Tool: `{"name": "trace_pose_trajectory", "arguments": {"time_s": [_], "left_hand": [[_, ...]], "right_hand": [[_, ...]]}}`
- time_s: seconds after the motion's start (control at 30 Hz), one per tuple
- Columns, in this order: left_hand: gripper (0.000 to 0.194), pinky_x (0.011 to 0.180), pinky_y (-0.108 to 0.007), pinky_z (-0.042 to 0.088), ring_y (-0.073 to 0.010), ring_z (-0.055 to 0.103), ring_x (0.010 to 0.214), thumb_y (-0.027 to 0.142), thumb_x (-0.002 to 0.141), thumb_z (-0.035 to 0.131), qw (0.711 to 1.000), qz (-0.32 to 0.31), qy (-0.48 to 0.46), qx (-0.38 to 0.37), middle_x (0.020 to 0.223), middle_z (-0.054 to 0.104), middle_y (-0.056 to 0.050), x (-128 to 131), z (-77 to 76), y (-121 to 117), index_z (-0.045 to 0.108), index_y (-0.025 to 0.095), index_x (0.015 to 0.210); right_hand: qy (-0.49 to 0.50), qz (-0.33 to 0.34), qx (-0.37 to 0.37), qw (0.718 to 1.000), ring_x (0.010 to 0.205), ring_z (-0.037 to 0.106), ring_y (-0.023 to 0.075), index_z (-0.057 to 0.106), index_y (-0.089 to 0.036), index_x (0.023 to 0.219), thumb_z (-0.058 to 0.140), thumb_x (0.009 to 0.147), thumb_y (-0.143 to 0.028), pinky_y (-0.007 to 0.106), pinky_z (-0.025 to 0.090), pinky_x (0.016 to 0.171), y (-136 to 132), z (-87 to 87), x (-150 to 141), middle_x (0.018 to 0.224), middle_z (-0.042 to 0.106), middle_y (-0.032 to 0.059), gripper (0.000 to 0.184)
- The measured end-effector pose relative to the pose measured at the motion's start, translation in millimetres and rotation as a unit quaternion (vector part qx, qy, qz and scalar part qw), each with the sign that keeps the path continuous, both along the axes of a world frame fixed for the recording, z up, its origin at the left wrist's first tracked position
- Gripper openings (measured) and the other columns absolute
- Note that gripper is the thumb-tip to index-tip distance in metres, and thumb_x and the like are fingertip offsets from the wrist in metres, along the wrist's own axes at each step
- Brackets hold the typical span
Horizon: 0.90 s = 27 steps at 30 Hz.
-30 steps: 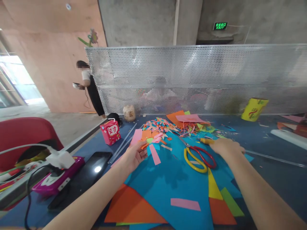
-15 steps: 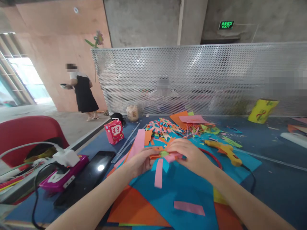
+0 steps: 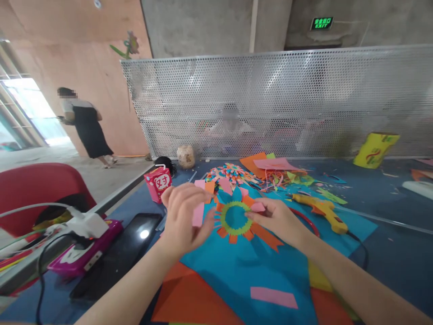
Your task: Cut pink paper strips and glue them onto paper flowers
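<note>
Both my hands hold up a paper flower with a green ring, a blue centre and orange, pink and blue petals. My left hand is closed on its left side, with a pink strip hanging between the fingers. My right hand pinches the flower's right edge at a pink petal. Below them lie a large blue sheet and orange paper. A yellow glue gun rests just right of my right hand.
A black phone, a magenta box with a white plug, and a red carton lie to the left. Paper scraps pile at the back before a perforated metal screen. One person walks at far left; another sits behind the screen.
My hands have lifted the paper flower off the blue sheet and turned its face toward me. The person at far left has walked further left.
</note>
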<state>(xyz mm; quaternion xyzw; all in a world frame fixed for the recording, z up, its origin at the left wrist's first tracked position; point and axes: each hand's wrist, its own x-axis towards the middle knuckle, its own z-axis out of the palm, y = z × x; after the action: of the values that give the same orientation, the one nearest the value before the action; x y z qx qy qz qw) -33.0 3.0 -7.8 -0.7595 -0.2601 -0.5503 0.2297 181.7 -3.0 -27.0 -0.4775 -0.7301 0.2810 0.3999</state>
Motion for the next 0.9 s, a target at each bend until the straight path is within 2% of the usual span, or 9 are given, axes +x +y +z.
{"name": "trace_pose_trajectory", "arguments": {"time_s": [0.07, 0.13, 0.23, 0.37, 0.5, 0.6, 0.73, 0.9], "left_hand": [[0.033, 0.081, -0.039, 0.034, -0.0215, 0.056, 0.09, 0.018, 0.066, 0.061, 0.995, -0.015, 0.085, 0.053, 0.09, 0.064, -0.005, 1, 0.6, -3, 0.052, 0.021, 0.097], [0.041, 0.085, -0.04, 0.033, -0.0235, 0.054, 0.098, 0.021, 0.067, 0.061, 0.992, -0.006, 0.122, 0.036, 0.099, 0.063, -0.008, 3, 0.1, -4, 0.049, 0.02, 0.107], [0.049, 0.091, -0.043, 0.028, -0.026, 0.049, 0.108, 0.023, 0.07, 0.059, 0.994, 0.021, 0.107, -0.022, 0.111, 0.059, -0.01, 5, -0.5, -4, 0.043, 0.019, 0.116], [0.053, 0.092, -0.043, 0.026, -0.0263, 0.046, 0.112, 0.023, 0.07, 0.059, 0.993, 0.022, 0.09, -0.067, 0.115, 0.057, -0.011, 4, 1.0, -5, 0.04, 0.019, 0.12], [0.049, 0.092, -0.043, 0.025, -0.0258, 0.047, 0.111, 0.023, 0.071, 0.059, 0.991, 0.004, 0.088, -0.099, 0.113, 0.058, -0.009, 5, 2.1, -7, 0.042, 0.019, 0.116], [0.045, 0.088, -0.042, 0.029, -0.0252, 0.05, 0.108, 0.022, 0.07, 0.06, 0.991, -0.02, 0.083, -0.1, 0.109, 0.061, -0.009, 6, 1.2, -9, 0.044, 0.02, 0.113], [0.041, 0.086, -0.042, 0.031, -0.024, 0.054, 0.102, 0.02, 0.069, 0.062, 0.993, -0.051, 0.082, -0.069, 0.099, 0.065, -0.006, 8, 1.3, -13, 0.046, 0.021, 0.107], [0.039, 0.082, -0.04, 0.036, -0.0228, 0.057, 0.096, 0.016, 0.066, 0.064, 0.993, -0.059, 0.086, -0.047, 0.09, 0.068, -0.004, 9, 6.8, -23, 0.048, 0.021, 0.102]], "right_hand": [[0.004, 0.02, -0.016, 1.0, 0.055, 0.036, 0.0086, 0.039, -0.018, 0.058, 0.053, 0.074, -0.038, 0.02, 0.032, 0.049, -1, -0.7, 0, 0.059, 0.035, -0.0047, 0.029], [0.006, 0.037, -0.023, 0.999, 0.055, 0.037, 0.0087, 0.041, -0.018, 0.059, 0.054, 0.074, -0.038, 0.019, 0.033, 0.049, -2, -0.7, -1, 0.059, 0.037, -0.0045, 0.028], [0.01, 0.048, -0.024, 0.999, 0.053, 0.038, 0.0081, 0.041, -0.018, 0.058, 0.055, 0.073, -0.037, 0.019, 0.033, 0.047, -4, -0.5, -1, 0.058, 0.036, -0.0051, 0.028], [-0.009, 0.047, -0.001, 0.999, 0.054, 0.042, 0.0086, 0.043, -0.018, 0.059, 0.056, 0.074, -0.035, 0.019, 0.036, 0.049, -6, 0.4, -1, 0.058, 0.039, -0.0048, 0.026], [-0.083, 0.036, 0.103, 0.991, 0.056, 0.047, 0.0097, 0.05, -0.018, 0.062, 0.055, 0.078, -0.031, 0.019, 0.038, 0.051, -8, 3.2, 1, 0.058, 0.049, -0.0033, 0.022], [-0.107, 0.057, 0.203, 0.972, 0.064, 0.053, 0.0107, 0.056, -0.019, 0.078, 0.052, 0.081, -0.026, 0.019, 0.042, 0.058, -9, 5.1, 5, 0.07, 0.058, -0.0005, 0.009], [-0.148, 0.042, 0.368, 0.917, 0.081, 0.055, 0.0144, 0.055, -0.019, 0.092, 0.049, 0.083, -0.019, 0.026, 0.044, 0.073, -10, 6.0, 12, 0.083, 0.062, 0.0035, 0.011], [-0.186, 0.019, 0.474, 0.861, 0.083, 0.055, 0.0165, 0.055, -0.018, 0.096, 0.05, 0.08, -0.01, 0.032, 0.045, 0.076, -12, 9.3, 19, 0.086, 0.064, 0.0036, 0.019]]}}
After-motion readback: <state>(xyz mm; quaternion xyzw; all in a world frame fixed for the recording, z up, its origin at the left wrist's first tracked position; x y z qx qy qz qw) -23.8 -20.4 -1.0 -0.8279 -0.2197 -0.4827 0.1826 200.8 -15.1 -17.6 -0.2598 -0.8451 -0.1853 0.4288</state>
